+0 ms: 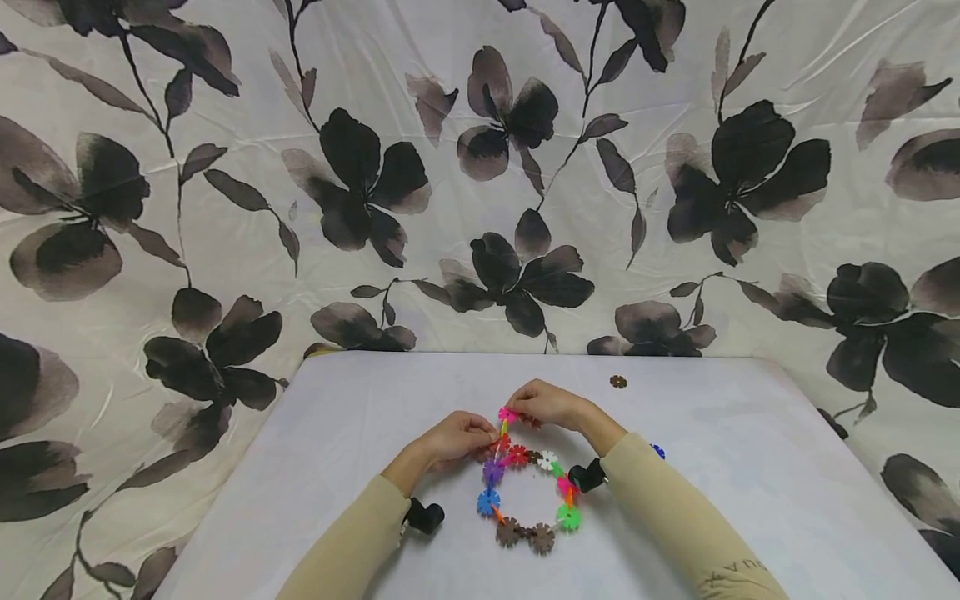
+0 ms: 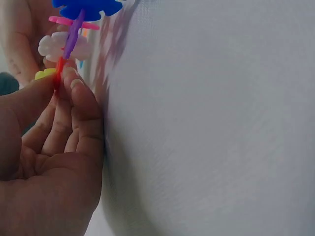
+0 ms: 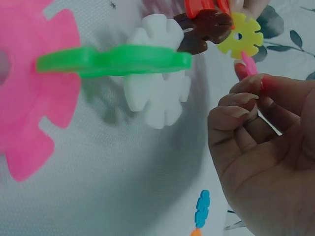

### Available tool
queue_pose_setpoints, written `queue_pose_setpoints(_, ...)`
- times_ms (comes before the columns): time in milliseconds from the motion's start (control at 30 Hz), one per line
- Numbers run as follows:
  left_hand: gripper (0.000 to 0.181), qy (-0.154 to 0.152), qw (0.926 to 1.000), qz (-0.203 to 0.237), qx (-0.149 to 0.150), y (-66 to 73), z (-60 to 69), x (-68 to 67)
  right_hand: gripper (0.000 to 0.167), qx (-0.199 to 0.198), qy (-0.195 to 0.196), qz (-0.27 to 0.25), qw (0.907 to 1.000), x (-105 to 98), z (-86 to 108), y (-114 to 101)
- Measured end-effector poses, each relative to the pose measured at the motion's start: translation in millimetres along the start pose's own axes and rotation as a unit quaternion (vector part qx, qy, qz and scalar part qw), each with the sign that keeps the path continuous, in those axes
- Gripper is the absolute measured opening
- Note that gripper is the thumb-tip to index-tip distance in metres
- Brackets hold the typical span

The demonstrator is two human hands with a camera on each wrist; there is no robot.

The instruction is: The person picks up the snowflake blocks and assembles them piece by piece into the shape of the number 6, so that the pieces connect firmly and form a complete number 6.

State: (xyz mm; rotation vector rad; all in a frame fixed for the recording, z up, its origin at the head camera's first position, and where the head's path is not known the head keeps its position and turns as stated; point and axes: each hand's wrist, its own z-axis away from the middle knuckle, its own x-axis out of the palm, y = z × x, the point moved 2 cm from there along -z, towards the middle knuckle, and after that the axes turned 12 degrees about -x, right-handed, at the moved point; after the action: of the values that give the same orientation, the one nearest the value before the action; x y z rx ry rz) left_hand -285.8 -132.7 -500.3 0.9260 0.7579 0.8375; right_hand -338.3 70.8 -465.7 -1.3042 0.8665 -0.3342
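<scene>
A ring of interlocking plastic snowflake discs, with blue (image 1: 488, 502), purple (image 1: 492, 472), brown (image 1: 542, 539), green (image 1: 568, 517) and white (image 1: 548, 460) ones among them, stands on the table between my forearms. At its far left side, my left hand (image 1: 453, 437) pinches a red disc (image 2: 58, 73) between thumb and fingers. My right hand (image 1: 551, 404) pinches a pink disc (image 3: 250, 64) at the far end. That pink disc meets a yellow disc (image 3: 246, 35) beside the red part. Fingertips partly hide both pinched discs.
A loose brown disc (image 1: 618, 382) lies near the table's back edge. Past my right wrist, a blue disc (image 1: 657, 451) is partly hidden by the sleeve. The white table (image 1: 337, 400) backs onto a floral curtain (image 1: 495, 192).
</scene>
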Motion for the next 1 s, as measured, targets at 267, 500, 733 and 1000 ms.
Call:
queue_pose_setpoints(267,0.019,-0.005,0.9971,-0.063,-0.041,5.8,5.5,-2.4,0.026,0.030,-0.024,-0.020,0.9991,1,-3.5,2)
queue_pose_setpoints(500,0.022,-0.035,0.9955,-0.079,-0.040,8.7,5.4,-3.5,0.025,0.034,-0.024,-0.027,0.9988,2,-5.6,3)
queue_pose_setpoints(733,0.018,-0.053,0.9977,-0.021,-0.036,1.0,2.8,-3.2,0.025,0.009,-0.030,-0.028,0.9991,5,-5.7,6)
queue_pose_setpoints(1000,0.017,-0.056,0.9977,0.030,-0.026,-3.9,-0.5,0.2,0.026,0.018,-0.026,-0.067,0.9972,2,-4.4,12)
